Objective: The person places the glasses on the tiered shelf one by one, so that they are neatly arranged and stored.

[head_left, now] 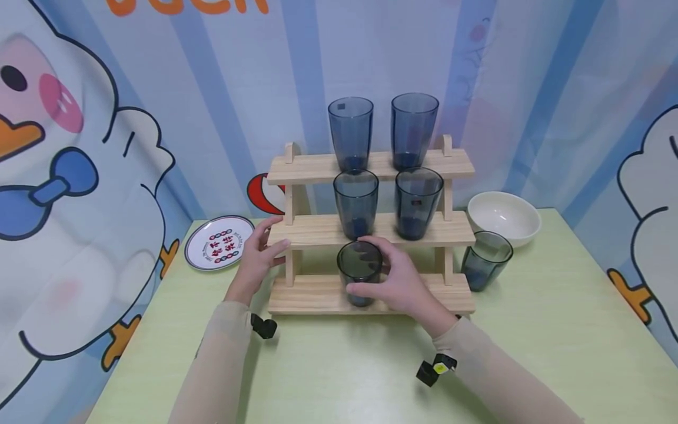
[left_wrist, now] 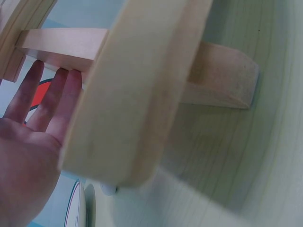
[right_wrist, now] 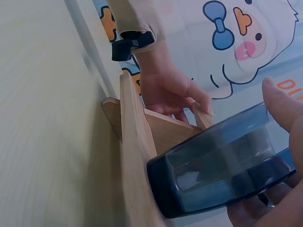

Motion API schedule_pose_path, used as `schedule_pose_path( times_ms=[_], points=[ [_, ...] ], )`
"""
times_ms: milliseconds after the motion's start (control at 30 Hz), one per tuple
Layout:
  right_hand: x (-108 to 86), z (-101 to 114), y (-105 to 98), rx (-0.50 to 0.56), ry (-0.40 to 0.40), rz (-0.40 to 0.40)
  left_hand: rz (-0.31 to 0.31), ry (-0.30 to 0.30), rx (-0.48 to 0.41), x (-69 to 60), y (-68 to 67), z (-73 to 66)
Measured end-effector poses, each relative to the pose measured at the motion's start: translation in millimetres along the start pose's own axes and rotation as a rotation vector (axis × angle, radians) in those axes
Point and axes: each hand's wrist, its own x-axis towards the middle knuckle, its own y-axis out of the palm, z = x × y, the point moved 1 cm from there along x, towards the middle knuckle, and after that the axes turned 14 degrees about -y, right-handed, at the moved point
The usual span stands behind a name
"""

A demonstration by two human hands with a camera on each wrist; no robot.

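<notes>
A three-tier wooden display rack (head_left: 318, 300) stands on the table. My right hand (head_left: 399, 282) grips a blue-grey tinted glass (head_left: 360, 262) upright at the bottom tier, thumb in front and fingers round the far side. In the right wrist view the base of this glass (right_wrist: 203, 175) meets the bottom board or is very close to it. My left hand (head_left: 259, 259) holds the left end of the middle board, its thumb on the front. Its fingers (left_wrist: 54, 99) reach to the rack's side support in the left wrist view. Two matching glasses stand on the middle tier, including one glass (head_left: 356, 203), and two on top.
Another tinted glass (head_left: 486, 259) stands on the table just right of the rack. Behind it sits a white bowl (head_left: 503, 218). A white plate with red characters (head_left: 219, 242) lies left of the rack. A printed curtain (head_left: 228, 106) hangs behind the table.
</notes>
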Motion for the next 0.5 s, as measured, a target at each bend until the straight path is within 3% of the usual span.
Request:
schedule_pose_path(
  times_ms=[500],
  points=[
    [-3.1, -0.1, 3.8, -0.067, -0.002, -0.007, 0.002, 0.003, 0.001, 1.2, -0.9, 1.8]
  ],
)
